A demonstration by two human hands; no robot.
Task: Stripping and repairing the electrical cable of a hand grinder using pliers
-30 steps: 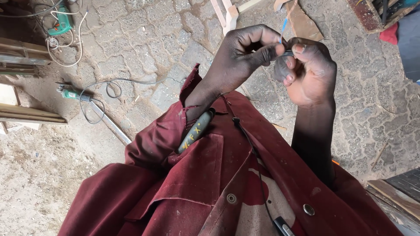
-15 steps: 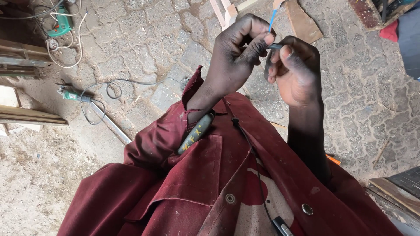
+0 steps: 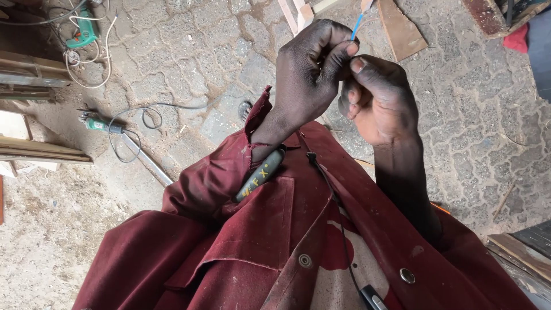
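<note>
Left hand (image 3: 310, 74): fingers pinched shut on a thin blue wire (image 3: 357, 25) that stands up past the fingertips, high in the scene over the paved floor (image 3: 229, 46). Right hand (image 3: 379, 100): fingers curled in, thumb against the left fingertips; whether it also grips the wire cannot be told. Wire likely light, limp and slippery, best pinched low near its base; outward lie a dark red work coat (image 3: 275, 241) and, far left, a green power tool (image 3: 94, 123).

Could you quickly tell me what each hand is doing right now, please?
Left hand: closed, fingertips pinching the thin blue wire.
Right hand: fingers curled, thumb up against the left fingertips; whether it grips the wire cannot be told.
</note>
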